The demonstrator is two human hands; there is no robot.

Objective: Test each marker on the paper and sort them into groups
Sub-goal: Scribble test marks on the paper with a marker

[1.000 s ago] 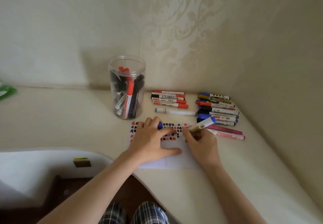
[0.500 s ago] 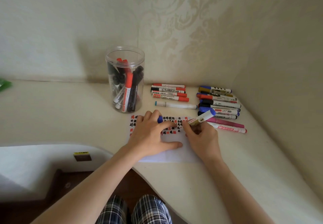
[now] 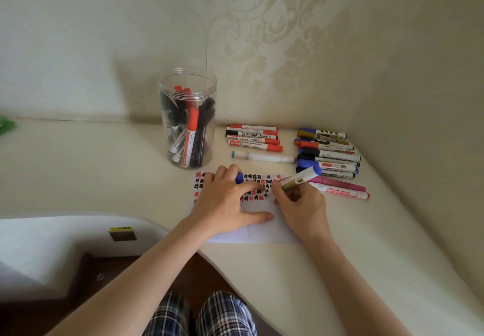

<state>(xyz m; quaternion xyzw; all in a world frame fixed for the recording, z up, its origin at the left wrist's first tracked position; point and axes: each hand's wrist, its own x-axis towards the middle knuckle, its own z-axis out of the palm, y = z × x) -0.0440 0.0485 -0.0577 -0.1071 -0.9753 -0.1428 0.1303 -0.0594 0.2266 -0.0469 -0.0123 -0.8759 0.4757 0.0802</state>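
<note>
Head view: a person's right hand grips a blue-ended marker, its tip on the paper lying on the tabletop. Left hand presses the sheet flat, a blue cap held between its fingers. Beyond lie a red marker group and a mixed marker group; a clear jar holds more.

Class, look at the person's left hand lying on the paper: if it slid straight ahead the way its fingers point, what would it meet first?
Probably the white marker with the teal end, lying crosswise just beyond the paper. The left hand points up and slightly right, with a blue cap between its fingers. Depth is hard to judge.
</note>
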